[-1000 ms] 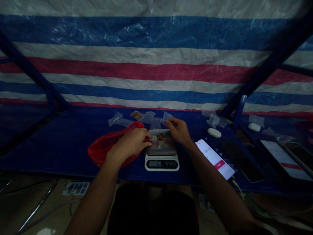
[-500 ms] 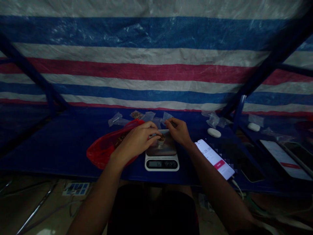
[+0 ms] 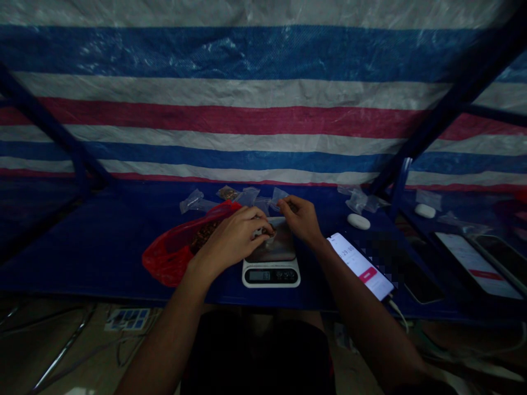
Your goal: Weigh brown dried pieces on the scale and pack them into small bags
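A small white cup (image 3: 270, 238) of brown bits is at the scale's metal plate, partly hidden by fingers. My left hand (image 3: 242, 227) is closed around its rim from the left; whether the cup is lifted off the plate I cannot tell. My right hand (image 3: 300, 218) pinches a small clear plastic bag (image 3: 279, 196) just beyond the plate. The white digital scale (image 3: 270, 277) sits at the table's front edge, its lit digits too dim to read. Left of it, partly under my left forearm, lies an open red plastic bag (image 3: 167, 258) with brown bits (image 3: 201, 240) inside.
Several clear bags (image 3: 193, 201) lie along the back, one holding brown bits (image 3: 227, 192). To the right are a lit phone (image 3: 360, 267) with a cable, a white oval case (image 3: 358, 221) and more phones (image 3: 480, 266). A striped tarp (image 3: 255, 118) hangs behind the blue table (image 3: 102, 241).
My left fingers have closed round the cup, which now looks slightly tilted. My right hand still pinches the clear bag. The whole view has shifted slightly.
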`<state>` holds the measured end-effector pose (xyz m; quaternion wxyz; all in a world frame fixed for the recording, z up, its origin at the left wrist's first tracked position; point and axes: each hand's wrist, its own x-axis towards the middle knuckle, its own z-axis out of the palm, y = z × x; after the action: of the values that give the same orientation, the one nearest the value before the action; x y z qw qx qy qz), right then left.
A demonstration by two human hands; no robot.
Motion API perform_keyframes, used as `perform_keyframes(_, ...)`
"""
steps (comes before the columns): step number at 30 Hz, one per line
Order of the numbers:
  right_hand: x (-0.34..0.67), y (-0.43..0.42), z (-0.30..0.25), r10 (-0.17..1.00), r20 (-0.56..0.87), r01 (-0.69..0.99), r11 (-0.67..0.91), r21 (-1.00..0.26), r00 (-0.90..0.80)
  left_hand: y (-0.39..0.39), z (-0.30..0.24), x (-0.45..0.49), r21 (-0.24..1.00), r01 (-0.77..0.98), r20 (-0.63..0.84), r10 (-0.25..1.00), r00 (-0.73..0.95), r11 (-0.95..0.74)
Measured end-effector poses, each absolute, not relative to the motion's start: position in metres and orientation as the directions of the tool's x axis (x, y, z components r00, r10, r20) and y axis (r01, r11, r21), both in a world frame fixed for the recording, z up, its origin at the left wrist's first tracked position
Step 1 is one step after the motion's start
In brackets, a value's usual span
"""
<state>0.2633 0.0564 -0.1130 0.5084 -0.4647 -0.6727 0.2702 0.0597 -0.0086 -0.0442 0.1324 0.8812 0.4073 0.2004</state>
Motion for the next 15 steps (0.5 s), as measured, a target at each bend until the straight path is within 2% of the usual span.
perform_keyframes(6, 0.265, 0.057, -0.113, 0.900, 0.436, 0.346, 0.415, -0.842, -0.020, -0.007, -0.044, 0.050, 0.464, 0.657, 0.246, 0.799, 0.549, -0.594)
perform_keyframes(10, 0.265, 0.058, -0.113, 0.903, 0.429, 0.354, 0.404, -0.843, -0.010, 0.001, -0.052, 0.045, 0.412, 0.741, 0.159, 0.843, 0.514, -0.530)
perform_keyframes(15, 0.265, 0.058, -0.114, 0.903, 0.429, 0.355, 0.406, -0.842, -0.015, 0.011, -0.061, 0.047, 0.333, 0.766, 0.072, 0.825, 0.561, -0.550)
